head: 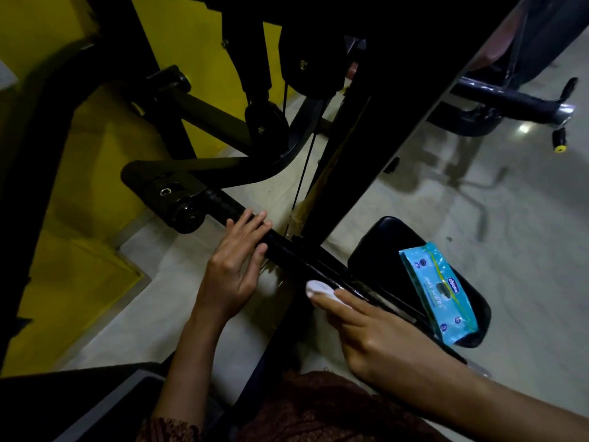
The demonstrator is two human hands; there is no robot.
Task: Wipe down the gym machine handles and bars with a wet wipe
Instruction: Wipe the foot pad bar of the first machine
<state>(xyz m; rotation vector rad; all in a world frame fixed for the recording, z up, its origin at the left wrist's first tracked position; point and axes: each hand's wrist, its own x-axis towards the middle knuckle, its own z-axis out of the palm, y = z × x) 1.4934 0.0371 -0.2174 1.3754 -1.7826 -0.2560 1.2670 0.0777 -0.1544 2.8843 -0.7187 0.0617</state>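
- The bar [296, 253] is a black round tube with a slight sheen. It runs on a slant from a rounded black end cap [188, 218] down toward the person.
- The wet wipe [318, 287] is a small white wad, soft and bunched, lying against the bar's near side about midway between the two hands.
- The right hand [376, 333] holds the wad at its fingertips, between the thumb and the long, nearly straight forefinger, and presses it to the tube.
- The left hand [236, 266] is further up the bar. Its fingers [255, 224] are straight and close together, laid flat across the top of the tube, not wrapped round it.
- A wet wipes pack [439, 291], a light blue glossy plastic pouch with a thin yellow-green stripe, lies on a black padded seat [411, 237] with rounded edges, just right of the bar.
- The black steel machine frame [366, 161] rises above, with a round pulley [267, 119] and a thin dark cable [302, 173] beside it.
- The floor [478, 218] is pale and smooth, and yellow panels [89, 250] stand on the left.
- Brown patterned cloth [318, 409] shows at the bottom edge.
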